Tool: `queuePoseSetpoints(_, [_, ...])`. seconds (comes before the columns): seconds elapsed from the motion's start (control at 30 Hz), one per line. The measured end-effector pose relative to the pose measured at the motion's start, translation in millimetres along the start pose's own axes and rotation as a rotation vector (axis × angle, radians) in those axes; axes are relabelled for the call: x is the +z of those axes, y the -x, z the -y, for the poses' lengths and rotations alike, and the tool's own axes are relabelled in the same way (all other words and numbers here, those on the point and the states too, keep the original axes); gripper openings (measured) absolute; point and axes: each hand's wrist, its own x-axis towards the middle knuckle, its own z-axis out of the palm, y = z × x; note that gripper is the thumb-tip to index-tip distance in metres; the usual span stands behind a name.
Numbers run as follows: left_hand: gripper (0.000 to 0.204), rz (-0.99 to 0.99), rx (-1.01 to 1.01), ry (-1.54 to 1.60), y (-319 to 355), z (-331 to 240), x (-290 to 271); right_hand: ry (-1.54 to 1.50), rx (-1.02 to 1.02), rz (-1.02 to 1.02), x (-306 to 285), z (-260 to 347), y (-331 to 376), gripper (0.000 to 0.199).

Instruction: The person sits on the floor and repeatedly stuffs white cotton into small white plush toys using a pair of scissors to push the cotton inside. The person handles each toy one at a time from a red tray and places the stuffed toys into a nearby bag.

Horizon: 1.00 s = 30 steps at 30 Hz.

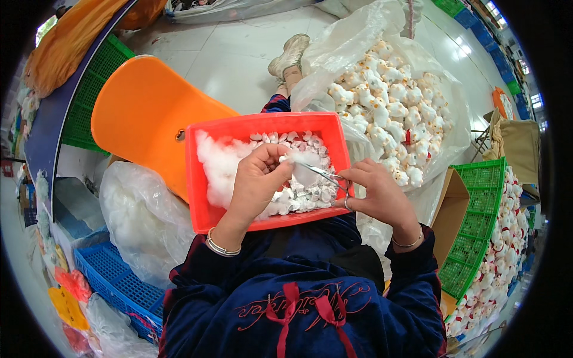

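Head view, big to small: clear plastic bag (382, 77) of white plush toys, far right, mouth gaping toward the red tray (203, 179) on the person's lap; judged risk is toys sliding out over the tray rim if the bag sags. Tray is balanced on the knees w/ no counter under it, so a leg shift could tip it and spill the white stuffing (218, 161) at its left and the small white/pink pieces (304, 194) at its right. Left hand (256, 179) is closed, thumb & forefinger pinching a small white piece (285, 159) over the tray middle. Right hand (382, 194) is curled round small metal scissors (327, 177), tips pointing at that piece, v. close to the left fingertips; a slip could nick a finger or cut the fabric. Hard to make out: what the pinched piece is, whether the blades are apart, tray contents under both hands. Green crate (477, 238), near right, is cut off by the rim.
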Motion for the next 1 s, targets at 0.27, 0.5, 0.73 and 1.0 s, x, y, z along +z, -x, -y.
queuePoseSetpoints(0.27, [0.016,0.038,-0.065,0.034,2,-4,-2,0.058,0.013,0.003,-6,7,-1,0.032])
queuePoseSetpoints(0.5, [0.014,0.165,-0.148,-0.055,-7,-12,-9,0.117,-0.024,0.061,-8,8,-8,0.033])
queuePoseSetpoints(0.73, [0.006,0.018,-0.059,0.104,-16,7,-16,0.264,0.028,-0.087,-26,12,-6,0.047])
queuePoseSetpoints(1.0, [0.014,-0.003,-0.115,0.125,-10,-2,-11,0.371,0.011,-0.025,-21,19,-11,0.043])
